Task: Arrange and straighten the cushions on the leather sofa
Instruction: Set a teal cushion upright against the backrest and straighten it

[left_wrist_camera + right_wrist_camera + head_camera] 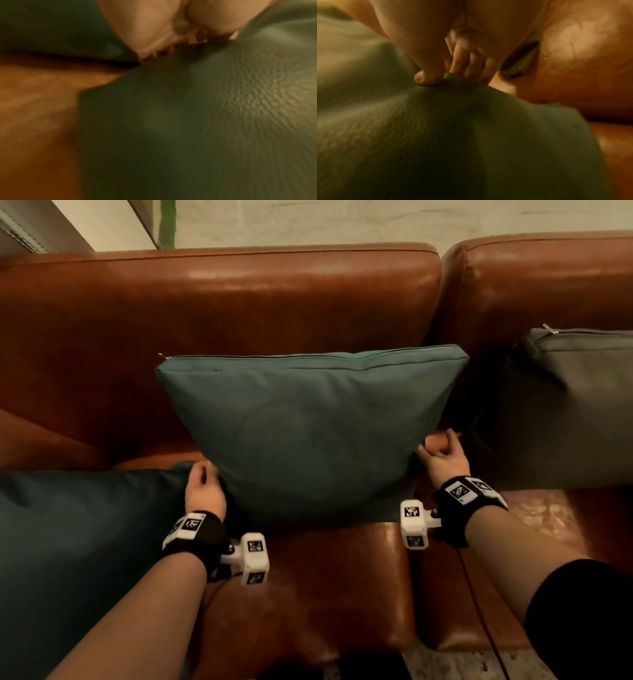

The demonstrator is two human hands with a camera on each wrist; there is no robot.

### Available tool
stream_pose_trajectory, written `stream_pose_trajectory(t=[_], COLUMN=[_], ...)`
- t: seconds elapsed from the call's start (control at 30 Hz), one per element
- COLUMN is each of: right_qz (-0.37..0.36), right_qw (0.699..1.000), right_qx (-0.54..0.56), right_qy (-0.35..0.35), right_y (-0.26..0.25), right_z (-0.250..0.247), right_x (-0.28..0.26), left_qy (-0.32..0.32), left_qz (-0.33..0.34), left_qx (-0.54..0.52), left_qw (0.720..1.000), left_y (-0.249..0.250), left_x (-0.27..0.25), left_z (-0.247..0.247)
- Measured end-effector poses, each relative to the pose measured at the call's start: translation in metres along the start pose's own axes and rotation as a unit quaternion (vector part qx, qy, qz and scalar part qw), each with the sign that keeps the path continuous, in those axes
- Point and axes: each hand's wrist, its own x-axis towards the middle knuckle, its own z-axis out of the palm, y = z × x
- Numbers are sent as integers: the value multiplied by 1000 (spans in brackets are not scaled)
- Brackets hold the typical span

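A teal square cushion [308, 426] stands leaning against the brown leather sofa's backrest [219, 302], zipper edge on top. My left hand [205, 484] grips its lower left edge, fingers curled into the fabric. At the lower right corner my right hand [442, 455] pinches the cloth; the right wrist view shows thumb and fingers [462, 65] closed on the cushion corner [453, 78]. In the left wrist view the left hand [163, 44] presses into the teal cushion [188, 121], blurred.
A darker teal cushion [75, 542] lies flat on the seat at the left, touching my left hand. A grey cushion [565, 412] leans on the neighbouring backrest at the right. Bare leather seat [325, 583] lies in front, with floor [455, 666] below.
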Motion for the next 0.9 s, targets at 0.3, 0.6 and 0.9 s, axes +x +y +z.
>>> stream_pose_trajectory(t=[0.3, 0.6, 0.9], right_qz=[-9, 58, 42], right_qw=[998, 996, 996], right_qx=[-15, -28, -80], right_qy=[68, -66, 25], right_y=[-10, 47, 42], right_z=[-6, 5, -5], right_x=[7, 10, 23], left_qy=[90, -54, 31], left_qz=[-11, -65, -82], left_qx=[-17, 170, 137], left_qw=[996, 982, 987], left_y=[6, -68, -69], left_x=[17, 7, 16], left_z=[1, -3, 0])
